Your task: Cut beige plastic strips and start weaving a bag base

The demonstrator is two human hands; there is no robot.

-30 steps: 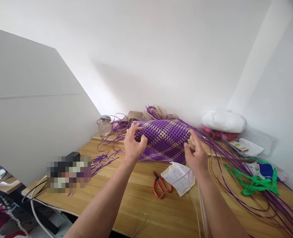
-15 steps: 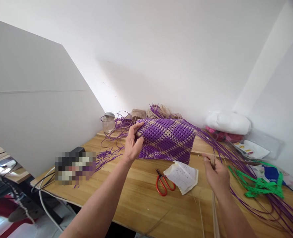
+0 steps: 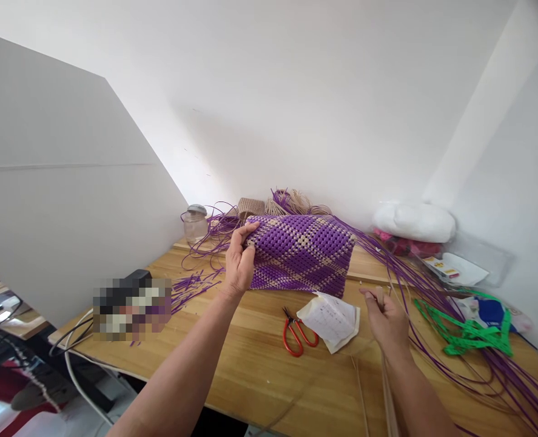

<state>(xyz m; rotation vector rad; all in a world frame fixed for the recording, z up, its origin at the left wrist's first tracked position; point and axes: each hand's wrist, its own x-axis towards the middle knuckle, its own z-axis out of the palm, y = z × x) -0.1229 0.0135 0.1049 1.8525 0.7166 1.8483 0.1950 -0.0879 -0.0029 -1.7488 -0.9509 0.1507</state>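
A purple and beige woven basket stands on the wooden table, with a diamond pattern across its side. My left hand grips its left end, thumb on the near face and fingers along the upper edge. To the right of the basket, my right hand is closed around beige weaving strands, which trail down toward the table's front edge. Between my hands lie red-handled scissors, their blades pointing away from me. A white paper packet with handwriting touches the scissors' right side.
Purple strands run along the table's right side, near green strapping. A glass jar and a beige woven piece stand at the back. Purple cuttings and a pixelated patch lie left. A white bundle sits back right.
The whole view has shifted slightly, so everything appears a little further left. My right hand has moved slightly left with the strands; my left hand keeps its hold on the basket.
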